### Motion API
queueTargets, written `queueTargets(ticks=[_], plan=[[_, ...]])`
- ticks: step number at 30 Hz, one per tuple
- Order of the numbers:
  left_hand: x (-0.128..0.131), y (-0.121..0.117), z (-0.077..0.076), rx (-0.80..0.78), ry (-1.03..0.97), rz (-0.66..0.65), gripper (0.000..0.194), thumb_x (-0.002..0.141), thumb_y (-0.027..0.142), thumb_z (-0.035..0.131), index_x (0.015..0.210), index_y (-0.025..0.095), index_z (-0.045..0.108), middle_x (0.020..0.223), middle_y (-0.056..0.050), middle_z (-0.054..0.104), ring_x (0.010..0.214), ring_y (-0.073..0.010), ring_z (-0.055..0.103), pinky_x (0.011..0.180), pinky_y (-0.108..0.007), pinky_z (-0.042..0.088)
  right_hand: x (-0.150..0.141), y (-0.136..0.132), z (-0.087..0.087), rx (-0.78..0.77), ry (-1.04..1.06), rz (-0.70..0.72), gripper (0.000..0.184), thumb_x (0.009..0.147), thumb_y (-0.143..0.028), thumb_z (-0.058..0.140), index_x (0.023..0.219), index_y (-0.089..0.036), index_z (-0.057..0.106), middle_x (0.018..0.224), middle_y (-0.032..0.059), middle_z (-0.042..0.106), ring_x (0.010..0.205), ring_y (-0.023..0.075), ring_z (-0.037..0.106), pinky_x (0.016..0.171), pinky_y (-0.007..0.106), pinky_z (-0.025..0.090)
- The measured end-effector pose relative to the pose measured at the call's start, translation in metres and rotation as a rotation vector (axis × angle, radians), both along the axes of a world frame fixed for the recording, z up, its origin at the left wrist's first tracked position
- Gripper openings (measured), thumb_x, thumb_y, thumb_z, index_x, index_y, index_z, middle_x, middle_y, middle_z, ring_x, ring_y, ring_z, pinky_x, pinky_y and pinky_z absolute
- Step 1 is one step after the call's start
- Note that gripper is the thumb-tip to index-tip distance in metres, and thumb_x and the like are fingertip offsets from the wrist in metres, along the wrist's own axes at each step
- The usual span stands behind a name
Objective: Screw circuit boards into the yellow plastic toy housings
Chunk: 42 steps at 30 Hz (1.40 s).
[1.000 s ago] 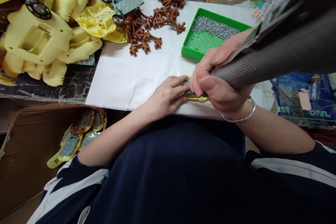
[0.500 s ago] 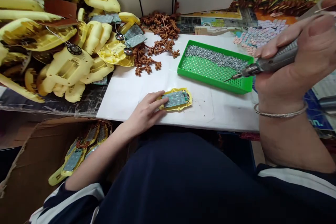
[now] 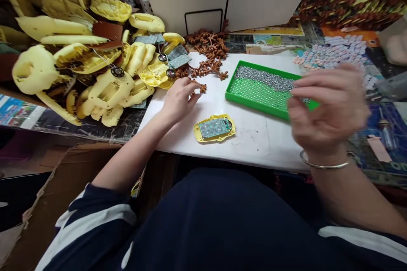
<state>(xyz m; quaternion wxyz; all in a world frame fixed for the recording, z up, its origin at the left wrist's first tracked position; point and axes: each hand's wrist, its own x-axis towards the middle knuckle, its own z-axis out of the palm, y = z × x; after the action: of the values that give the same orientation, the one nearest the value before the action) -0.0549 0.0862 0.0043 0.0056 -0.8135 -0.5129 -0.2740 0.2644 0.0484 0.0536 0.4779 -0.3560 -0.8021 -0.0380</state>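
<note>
My left hand (image 3: pixel 179 99) is over the near end of the brown branched plastic pieces (image 3: pixel 202 88). Its fingers touch or hover just above them, thumb apart from the index finger. In front of it lies a yellow plastic shell half (image 3: pixel 197 134) with a green circuit board (image 3: pixel 213 128) inside, untouched by either hand. My right hand (image 3: pixel 327 106) is raised over the right end of the green perforated tray (image 3: pixel 254 109), smeared by motion; no tool shows in it. Small silvery screws (image 3: pixel 265 77) lie heaped along the tray's far side. A slim grey power screwdriver (image 3: pixel 387 133) is at the right.
Yellow shells (image 3: pixel 108 89), some with speakers and boards, pile up at the left. A cardboard box (image 3: pixel 60 178) stands below them. Pale small pieces (image 3: pixel 340 53) are spread at the back right. A large white carton (image 3: pixel 267 0) stands behind the white work surface (image 3: pixel 178 142).
My left hand has left the yellow shell and moved up to the brown pieces. The screwdriver is gone from my right hand, which has moved left over the tray. The view has shifted.
</note>
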Motion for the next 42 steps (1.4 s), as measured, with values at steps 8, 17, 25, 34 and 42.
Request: queueTargets(ticks=[8, 17, 25, 34, 42], plan=[[0.007, 0.08, -0.011, -0.092, 0.096, -0.034, 0.017, 0.074, 0.012, 0.058, 0.06, 0.017, 0.066, 0.073, -0.011, 0.059, 0.086, -0.0297, 0.058, 0.084, -0.045, 0.044, -0.048, -0.003, -0.014, -0.005, -0.063, 0.147, 0.018, 0.086, -0.016, 0.065, 0.094, -0.032, 0.067, 0.095, 0.0011, 0.075, 0.092, 0.0246, 0.07, 0.094, 0.051, 0.052], [0.044, -0.003, 0.027, -0.486, -1.049, -0.245, 0.029, 0.073, 0.043, 0.08, 0.088, 0.019, 0.074, 0.082, -0.002, 0.07, 0.07, -0.0129, 0.062, 0.061, -0.026, 0.047, -0.047, -0.004, -0.019, -0.256, 0.093, 0.137, 0.01, 0.092, -0.021, 0.061, 0.097, -0.026, 0.068, 0.095, 0.0046, 0.075, 0.088, 0.0224, 0.071, 0.077, 0.042, 0.059], [0.069, -0.052, 0.011, -0.837, -1.396, -0.191, 0.045, 0.058, 0.047, 0.094, 0.087, 0.019, 0.073, 0.082, 0.0, 0.074, 0.065, -0.0102, 0.062, 0.06, -0.023, 0.047, -0.055, -0.011, -0.026, -0.494, 0.199, 0.265, 0.014, 0.091, -0.029, 0.067, 0.103, -0.023, 0.067, 0.1, 0.0057, 0.073, 0.088, 0.0183, 0.071, 0.079, 0.037, 0.062], [0.067, -0.062, -0.002, -0.164, -0.931, -0.307, 0.026, 0.092, 0.047, 0.069, 0.098, 0.022, 0.078, 0.094, -0.005, 0.073, 0.085, -0.0156, 0.069, 0.076, -0.029, 0.056, -0.057, -0.021, -0.027, -1.172, 0.628, 0.42, 0.045, 0.082, -0.057, 0.077, 0.106, -0.022, 0.062, 0.092, 0.0031, 0.074, 0.079, 0.0143, 0.072, 0.07, 0.029, 0.062], [0.076, -0.072, -0.008, 0.24, -0.474, -0.274, 0.029, 0.104, 0.025, 0.05, 0.128, 0.022, 0.065, 0.095, -0.005, 0.067, 0.087, -0.0145, 0.062, 0.077, -0.028, 0.053, -0.06, -0.02, -0.024, -1.394, 0.959, 0.452, 0.052, 0.059, -0.047, 0.096, 0.089, -0.023, 0.06, 0.076, -0.0058, 0.068, 0.067, 0.01, 0.067, 0.061, 0.022, 0.057]])
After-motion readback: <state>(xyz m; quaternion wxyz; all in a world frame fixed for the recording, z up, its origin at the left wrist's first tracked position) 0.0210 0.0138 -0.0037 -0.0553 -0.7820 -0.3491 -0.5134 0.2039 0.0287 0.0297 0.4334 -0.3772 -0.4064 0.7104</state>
